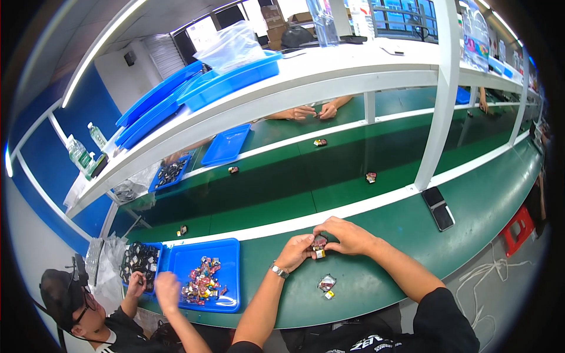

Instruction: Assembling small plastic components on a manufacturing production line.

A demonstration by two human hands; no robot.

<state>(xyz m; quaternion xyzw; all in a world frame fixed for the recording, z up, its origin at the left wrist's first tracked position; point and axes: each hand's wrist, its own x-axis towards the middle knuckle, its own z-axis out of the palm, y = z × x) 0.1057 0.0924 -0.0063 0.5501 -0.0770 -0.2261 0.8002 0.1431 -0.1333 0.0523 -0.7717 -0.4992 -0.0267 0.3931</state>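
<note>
My left hand [296,253], with a metal-banded watch on its wrist, and my right hand [348,235] meet over the green worktop. Between their fingertips they pinch a small electronic assembly [319,247], reddish and dark, with a yellow-and-white block at its lower end. Fingers cover part of it, so its exact kind cannot be made out. Just below the hands lies a similar small assembly [327,284] on the worktop, with a shiny, rounded part and a yellow-and-white end.
Left of me, a blue tray [234,276] holds many reddish assemblies; a co-worker [82,312] reaches beside it, near a tray of black parts [141,259]. Beyond a white rail, assemblies sit on a green belt [265,200]. A dark phone-like device [438,209] lies right, near a white post [441,106].
</note>
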